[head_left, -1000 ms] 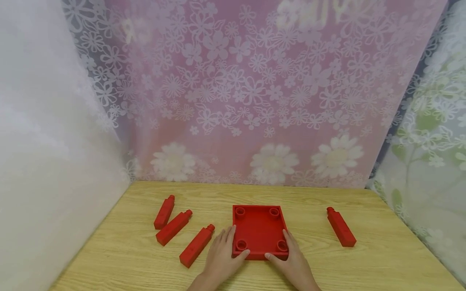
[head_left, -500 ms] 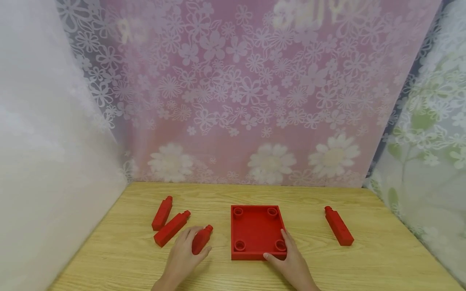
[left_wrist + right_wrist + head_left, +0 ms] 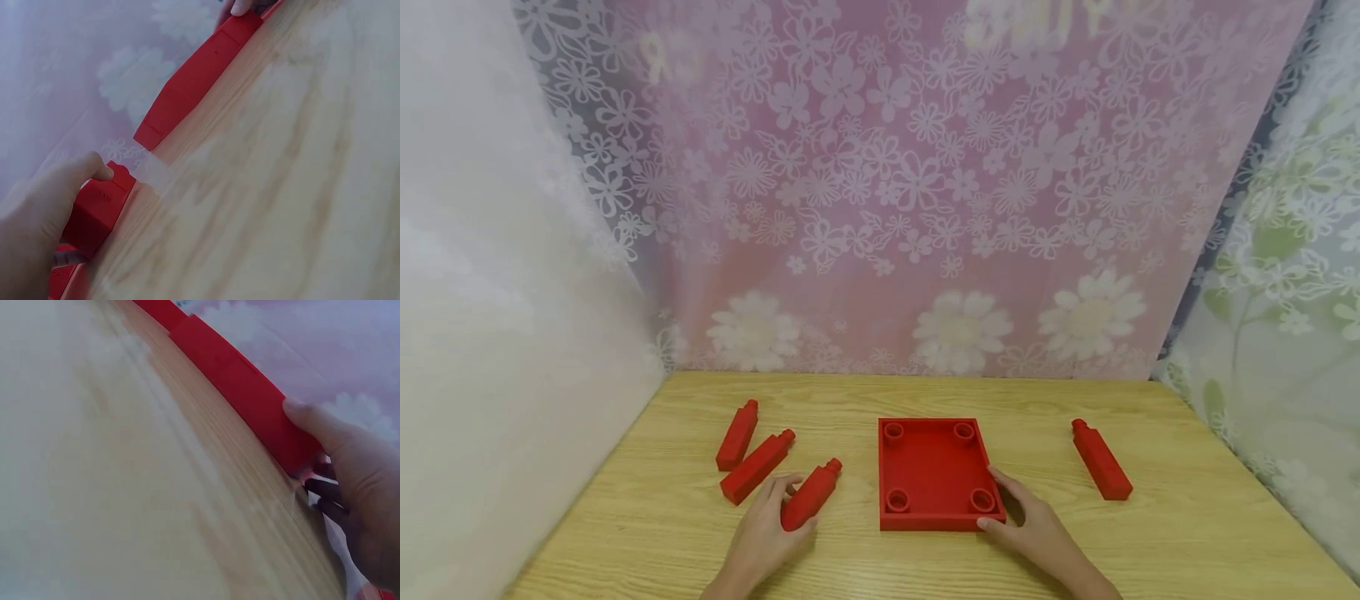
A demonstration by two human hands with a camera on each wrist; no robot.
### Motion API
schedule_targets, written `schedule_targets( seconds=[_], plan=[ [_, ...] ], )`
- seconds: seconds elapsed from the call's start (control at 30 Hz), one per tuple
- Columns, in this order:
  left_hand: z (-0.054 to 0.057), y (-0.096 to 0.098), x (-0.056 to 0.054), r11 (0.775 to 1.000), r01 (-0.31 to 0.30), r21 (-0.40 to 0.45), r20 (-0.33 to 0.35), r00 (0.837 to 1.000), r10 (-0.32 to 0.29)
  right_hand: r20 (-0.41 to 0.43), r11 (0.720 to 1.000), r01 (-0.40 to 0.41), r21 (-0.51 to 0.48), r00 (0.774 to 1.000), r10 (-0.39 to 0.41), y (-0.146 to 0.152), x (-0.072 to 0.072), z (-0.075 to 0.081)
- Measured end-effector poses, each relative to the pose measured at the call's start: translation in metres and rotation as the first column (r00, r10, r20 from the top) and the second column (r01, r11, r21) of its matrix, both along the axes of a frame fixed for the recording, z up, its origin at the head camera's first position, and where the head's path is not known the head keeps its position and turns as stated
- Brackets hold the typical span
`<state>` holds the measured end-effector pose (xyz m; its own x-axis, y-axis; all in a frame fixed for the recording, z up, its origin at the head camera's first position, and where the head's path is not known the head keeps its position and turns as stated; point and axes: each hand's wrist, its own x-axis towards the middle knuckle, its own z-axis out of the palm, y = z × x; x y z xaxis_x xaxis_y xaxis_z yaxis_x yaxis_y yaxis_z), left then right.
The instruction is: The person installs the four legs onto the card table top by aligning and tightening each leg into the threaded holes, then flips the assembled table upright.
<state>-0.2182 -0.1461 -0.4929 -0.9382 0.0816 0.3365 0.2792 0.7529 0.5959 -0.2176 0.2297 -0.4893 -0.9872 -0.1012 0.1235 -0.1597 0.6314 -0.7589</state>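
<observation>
My left hand [image 3: 765, 529] holds the nearest red square peg [image 3: 812, 493], which has a narrow round end pointing away to the right. Fingers lie on the peg's far left side, the thumb on its near right side. In the left wrist view the thumb presses the upper edge of this peg [image 3: 103, 209]. A shallow red square tray [image 3: 932, 471] sits at the middle of the table, a round socket in each corner. My right hand [image 3: 1037, 533] grips its near right corner, thumb at the front wall and fingers along the right side.
Two more red pegs lie to the left, the middle one [image 3: 756, 468] beside my left fingers and the other [image 3: 737, 437] behind it. Another peg [image 3: 1101, 461] lies right of the tray. A flowered curtain [image 3: 917, 208] hangs behind the wooden table [image 3: 640, 517].
My left hand has left the tray, moved left and taken hold of the nearest peg, whose near end has shifted slightly. My right hand has slid outward at the tray's corner.
</observation>
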Motion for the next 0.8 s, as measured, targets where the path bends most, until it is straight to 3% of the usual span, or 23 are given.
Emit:
schedule_targets(
  seconds=[0.17,0.37,0.6,0.8],
  plan=[
    [-0.0024,-0.0031,-0.0002,1.000,-0.015,-0.012,0.001,1.000,0.015,-0.029,0.999,-0.046,-0.023,0.999,0.046,0.0129,-0.0021,-0.0033],
    [-0.0002,-0.0044,0.0014,0.999,-0.023,-0.029,0.031,0.999,0.023,-0.012,0.997,-0.042,-0.060,0.999,0.041,0.0128,-0.0018,-0.0031],
    [0.0023,-0.0032,0.0015,0.999,-0.032,0.027,0.070,0.997,0.030,-0.012,0.998,-0.036,-0.059,0.999,0.035,0.0124,-0.0019,-0.0039],
    [-0.0002,-0.0037,0.0000,0.999,-0.018,0.051,0.019,1.000,0.017,-0.029,0.998,-0.037,-0.057,0.999,0.035,0.0139,-0.0033,-0.0055]
  ],
)
